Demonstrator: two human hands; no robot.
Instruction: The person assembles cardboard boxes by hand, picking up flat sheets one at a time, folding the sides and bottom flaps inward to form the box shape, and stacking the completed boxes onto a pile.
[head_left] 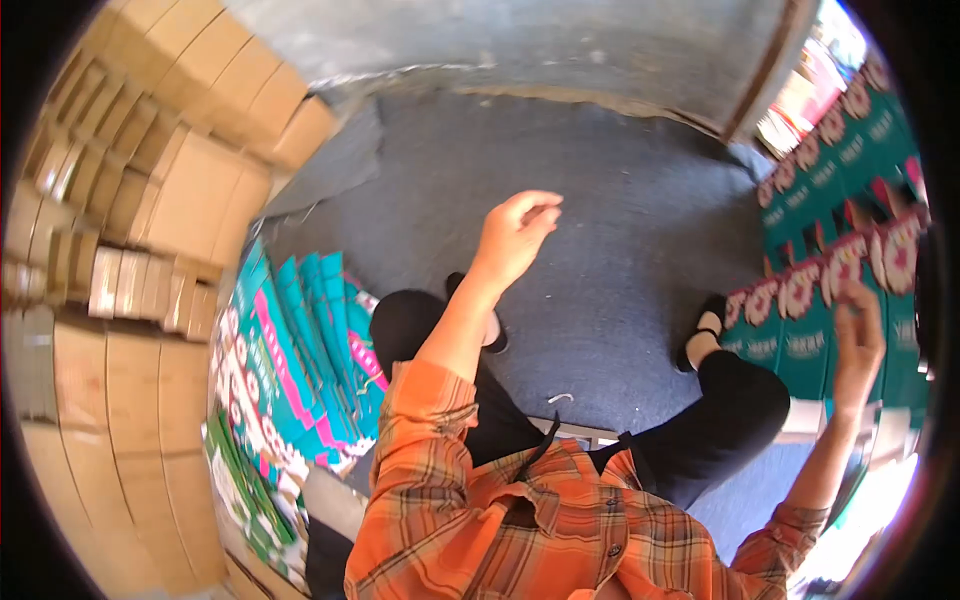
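Note:
My left hand (515, 238) is raised over the floor in front of my knees, fingers curled together, with nothing showing in them. Out to the right, my right hand (858, 345) reaches up beside a stack of teal printed boxes (805, 335) with pink-and-white flower pictures. Its fingers are stretched out and slightly blurred, overlapping the front of the boxes. By my left knee lies a pile of flattened teal cartons (300, 350) with pink strips, fanned out in layers.
Brown cardboard boxes (130, 390) are stacked high along the left side. Green-and-white flat cartons (250, 490) lie below the teal pile. A dark blue mat (600, 240) covers the floor up to a grey wall (540, 45). A doorpost (765, 75) stands at the upper right.

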